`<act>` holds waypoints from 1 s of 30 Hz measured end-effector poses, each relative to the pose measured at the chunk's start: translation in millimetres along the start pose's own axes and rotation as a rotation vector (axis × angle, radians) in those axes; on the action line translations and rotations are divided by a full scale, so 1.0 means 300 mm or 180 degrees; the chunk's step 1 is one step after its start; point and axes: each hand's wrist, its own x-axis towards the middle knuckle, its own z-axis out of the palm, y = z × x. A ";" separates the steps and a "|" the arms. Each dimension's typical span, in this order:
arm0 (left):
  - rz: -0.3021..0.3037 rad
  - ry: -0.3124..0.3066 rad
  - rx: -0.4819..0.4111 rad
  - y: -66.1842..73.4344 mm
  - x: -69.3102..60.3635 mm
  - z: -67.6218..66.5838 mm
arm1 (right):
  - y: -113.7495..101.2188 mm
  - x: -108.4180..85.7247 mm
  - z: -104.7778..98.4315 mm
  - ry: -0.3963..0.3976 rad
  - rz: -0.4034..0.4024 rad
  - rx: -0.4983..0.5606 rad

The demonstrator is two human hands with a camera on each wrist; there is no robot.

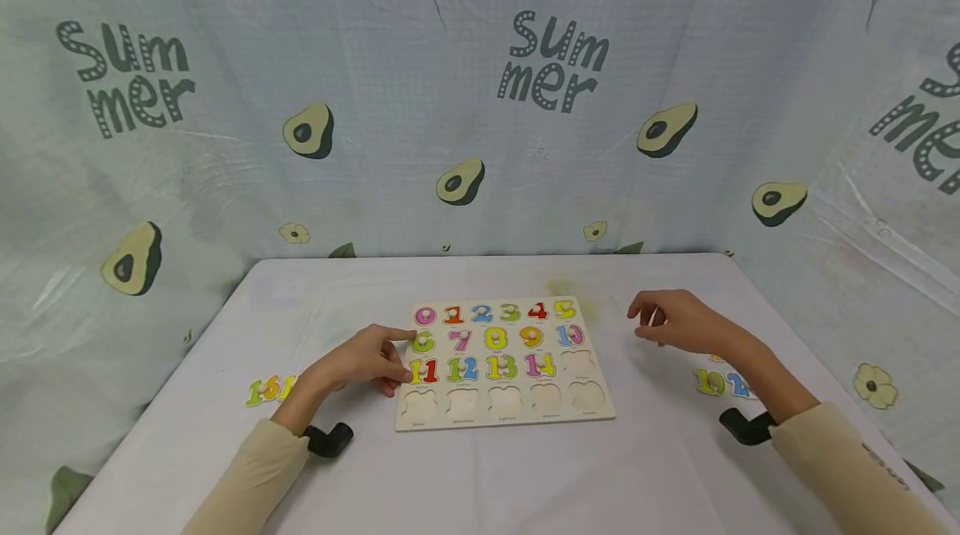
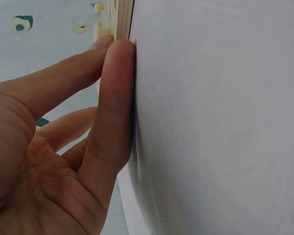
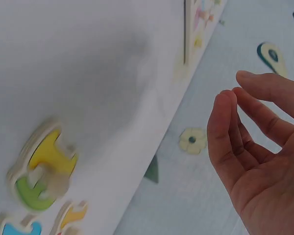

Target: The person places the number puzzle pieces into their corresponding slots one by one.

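Note:
A wooden number puzzle board (image 1: 504,428) lies on the table, with coloured number pieces from 0 to 14 set in its upper rows and bare recesses along its bottom row. My left hand (image 1: 367,358) rests at the board's left side, fingertips touching its edge near the 6 and the 11. In the left wrist view, one fingertip (image 2: 118,51) meets the layered wooden edge and another reaches over the top face. My right hand (image 1: 678,321) hovers right of the board, fingers loosely bent, holding nothing. The right wrist view shows a gap between its thumb (image 3: 267,87) and fingers.
Number pieces (image 1: 264,390) lie on the left, partly behind my left forearm. Others (image 1: 711,382) lie under my right forearm; one knobbed yellow-and-green piece (image 3: 51,156) shows in the right wrist view. A printed cloth (image 1: 375,185) hangs behind the white-covered table (image 1: 510,485).

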 end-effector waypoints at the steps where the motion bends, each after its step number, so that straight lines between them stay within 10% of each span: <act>1: 0.0000 -0.0003 -0.0006 0.000 0.000 -0.001 | 0.012 -0.008 -0.008 0.0013 0.0008 0.0008; 30: 0.0128 -0.0063 -0.0043 -0.006 -0.004 -0.005 | 0.313 -0.151 -0.089 0.0071 0.0691 -0.0253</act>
